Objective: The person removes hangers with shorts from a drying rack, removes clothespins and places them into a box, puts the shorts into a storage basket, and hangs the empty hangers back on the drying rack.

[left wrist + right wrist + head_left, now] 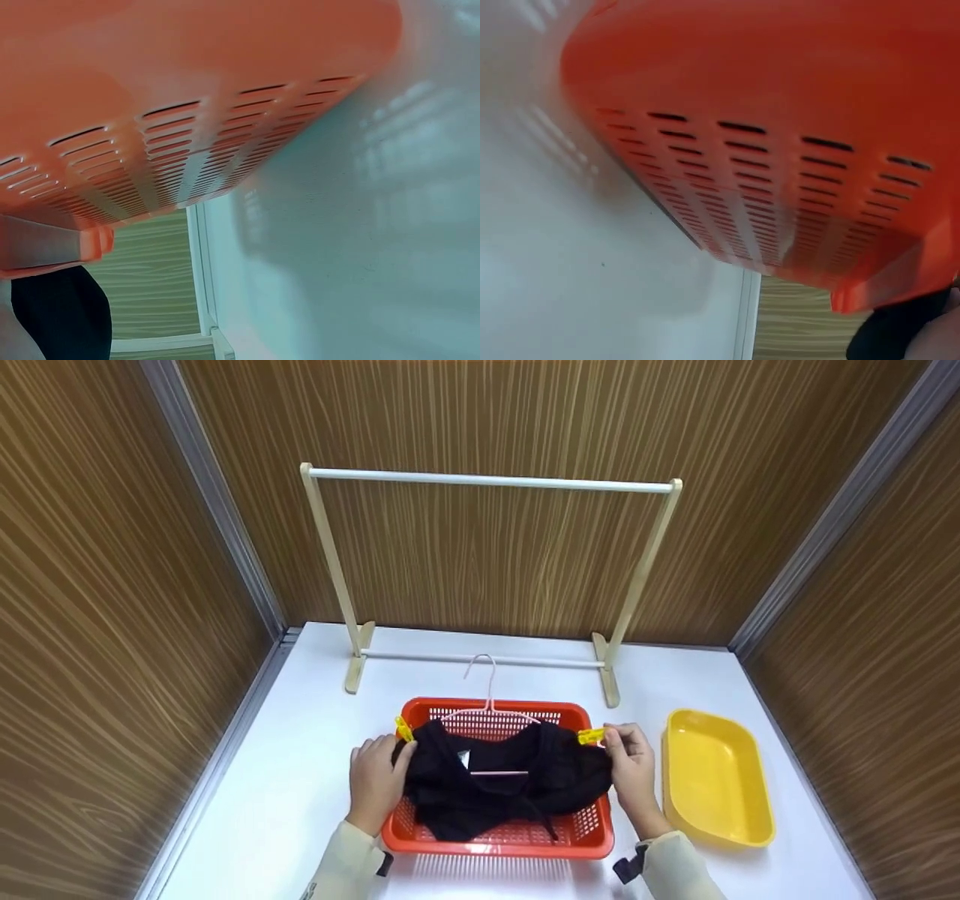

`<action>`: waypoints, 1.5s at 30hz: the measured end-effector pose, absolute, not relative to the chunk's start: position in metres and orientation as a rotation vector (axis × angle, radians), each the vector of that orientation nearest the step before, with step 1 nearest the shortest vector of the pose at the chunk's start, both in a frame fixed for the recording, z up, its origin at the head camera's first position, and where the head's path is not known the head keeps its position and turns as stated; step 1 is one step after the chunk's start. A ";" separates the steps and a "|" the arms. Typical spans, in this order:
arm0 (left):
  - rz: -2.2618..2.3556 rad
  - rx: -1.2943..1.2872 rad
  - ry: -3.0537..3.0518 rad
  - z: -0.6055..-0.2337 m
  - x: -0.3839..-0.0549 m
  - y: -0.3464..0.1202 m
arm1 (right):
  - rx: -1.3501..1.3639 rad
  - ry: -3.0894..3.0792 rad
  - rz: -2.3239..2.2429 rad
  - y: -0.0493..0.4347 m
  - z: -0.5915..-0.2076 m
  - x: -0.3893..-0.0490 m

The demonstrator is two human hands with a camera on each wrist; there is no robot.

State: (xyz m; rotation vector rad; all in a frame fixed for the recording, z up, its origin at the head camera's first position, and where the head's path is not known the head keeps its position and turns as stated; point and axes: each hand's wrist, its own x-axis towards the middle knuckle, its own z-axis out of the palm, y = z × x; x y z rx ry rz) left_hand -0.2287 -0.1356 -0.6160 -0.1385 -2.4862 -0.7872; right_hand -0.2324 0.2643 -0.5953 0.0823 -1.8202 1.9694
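Note:
A black garment (510, 799) with a drawstring and a white label lies in and over the red basket (495, 850), on a pink hanger (491, 709) whose hook points to the rack. At its left shoulder my left hand (377, 780) grips the fabric beside a yellow clothespin (403, 728). Across from it, my right hand (634, 772) pinches the end of another yellow clothespin (591, 736) at the right shoulder. Both wrist views mostly show the slotted basket sides, with dark cloth (64, 311) at a lower corner; the fingertips are hidden there.
Behind the basket stands a wooden rack with a white top bar (487, 479) and a lower bar. A yellow tray (712, 780) sits on the white table (247, 795) at the right. Wood-grain panels (480, 562) enclose the back and sides.

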 end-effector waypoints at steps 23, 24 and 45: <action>-0.809 -0.141 -2.477 -0.617 -0.227 -0.135 | -0.337 -2.481 1.190 0.419 -0.570 -0.225; -0.809 -0.140 -2.477 -0.616 -0.227 -0.135 | -0.339 -2.519 1.165 0.423 -0.572 -0.225; -0.817 -0.132 -2.492 -0.616 -0.228 -0.135 | -0.472 -2.668 1.162 0.426 -0.584 -0.232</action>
